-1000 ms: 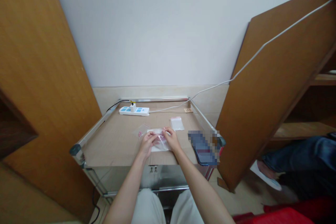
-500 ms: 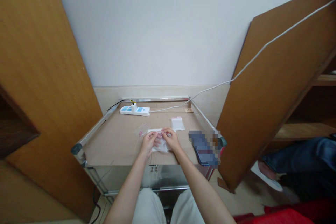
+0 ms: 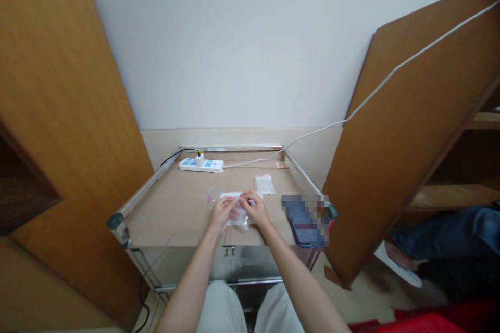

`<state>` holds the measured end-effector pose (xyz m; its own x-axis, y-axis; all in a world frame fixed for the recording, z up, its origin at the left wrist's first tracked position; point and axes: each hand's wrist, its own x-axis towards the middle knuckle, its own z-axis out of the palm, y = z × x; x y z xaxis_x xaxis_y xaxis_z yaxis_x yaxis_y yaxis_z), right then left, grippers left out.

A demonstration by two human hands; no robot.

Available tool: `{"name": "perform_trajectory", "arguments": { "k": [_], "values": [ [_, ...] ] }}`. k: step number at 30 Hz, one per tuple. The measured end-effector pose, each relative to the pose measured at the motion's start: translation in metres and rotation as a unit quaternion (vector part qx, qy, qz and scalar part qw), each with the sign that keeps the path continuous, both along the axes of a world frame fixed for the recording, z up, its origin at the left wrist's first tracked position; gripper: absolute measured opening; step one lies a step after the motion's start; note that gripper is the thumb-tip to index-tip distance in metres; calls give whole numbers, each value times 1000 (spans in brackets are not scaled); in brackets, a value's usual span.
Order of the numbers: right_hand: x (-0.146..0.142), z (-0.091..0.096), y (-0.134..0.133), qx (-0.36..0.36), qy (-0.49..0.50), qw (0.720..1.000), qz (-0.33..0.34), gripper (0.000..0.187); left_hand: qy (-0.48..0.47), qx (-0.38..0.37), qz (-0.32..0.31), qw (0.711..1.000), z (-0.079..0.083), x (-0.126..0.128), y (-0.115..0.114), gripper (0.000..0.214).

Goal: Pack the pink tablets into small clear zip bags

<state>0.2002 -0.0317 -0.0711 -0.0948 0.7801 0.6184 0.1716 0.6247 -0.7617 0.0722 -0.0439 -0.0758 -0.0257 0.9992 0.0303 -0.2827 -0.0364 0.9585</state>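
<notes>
In the head view, the clear, thin plastic bag (image 3: 242, 221) lies between the left hand (image 3: 222, 213) and right hand (image 3: 255, 210), pinched in the fingertips of both, its loose part spreading toward the person above the brown, cardboard-covered tabletop (image 3: 164, 213).

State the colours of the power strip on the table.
The power strip is white with blue panels, best seen in the head view.
</notes>
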Motion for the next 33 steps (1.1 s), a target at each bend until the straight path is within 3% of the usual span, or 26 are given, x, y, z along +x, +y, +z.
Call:
{"name": "perform_trajectory", "arguments": {
  "k": [14,23,33],
  "values": [
    [1,1,-2,-14,-25,1000,8,14,20,15,31,999,-7,1,4,37],
    [-2,1,-2,-18,-17,1000,-3,10,-9,11,20,1000,-4,1,2,34],
    [-1,-3,0,-1,-25,1000,0,8,37,18,10,999,-3,3,1,36]
  ]
}}
